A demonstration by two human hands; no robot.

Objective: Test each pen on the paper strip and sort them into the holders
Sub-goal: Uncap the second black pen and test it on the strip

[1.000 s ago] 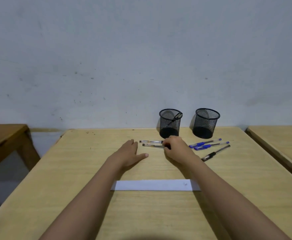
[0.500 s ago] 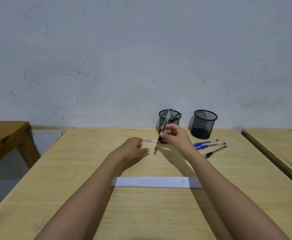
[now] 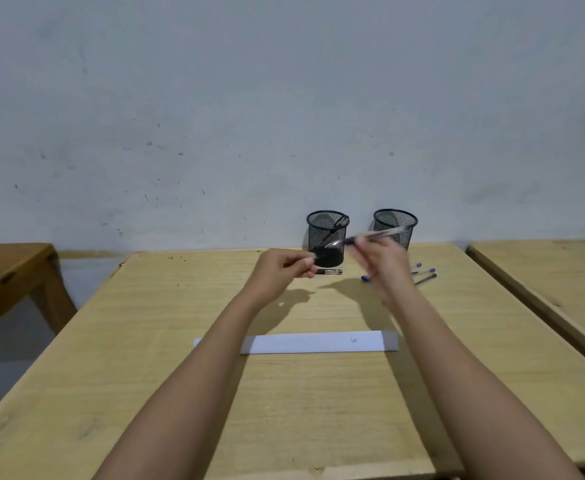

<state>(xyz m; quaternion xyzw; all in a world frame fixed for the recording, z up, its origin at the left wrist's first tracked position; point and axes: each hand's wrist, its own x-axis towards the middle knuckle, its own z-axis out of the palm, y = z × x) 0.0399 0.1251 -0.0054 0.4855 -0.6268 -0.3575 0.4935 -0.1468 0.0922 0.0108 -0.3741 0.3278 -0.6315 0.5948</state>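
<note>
My right hand [image 3: 382, 268] holds a clear pen [image 3: 377, 234] raised above the table, its tip pointing left. My left hand [image 3: 280, 273] pinches a small dark piece, likely the pen's cap [image 3: 318, 252], just off the tip. Two black mesh holders stand at the back: the left holder [image 3: 327, 237] has one pen in it, the right holder [image 3: 395, 227] looks empty. A white paper strip [image 3: 318, 342] with a small scribble near its right end lies across the table in front of me. Another pen [image 3: 329, 271] lies behind my left hand.
Several blue and dark pens [image 3: 422, 273] lie on the wooden table [image 3: 180, 341] right of my right hand. A second desk [image 3: 543, 271] stands at the right, a darker one [image 3: 3, 268] at the left. A grey wall rises behind.
My right hand picked a pen off the table and lifted it. My left hand rose from the table and took hold at the pen's tip end; the two hands are now pulling apart.
</note>
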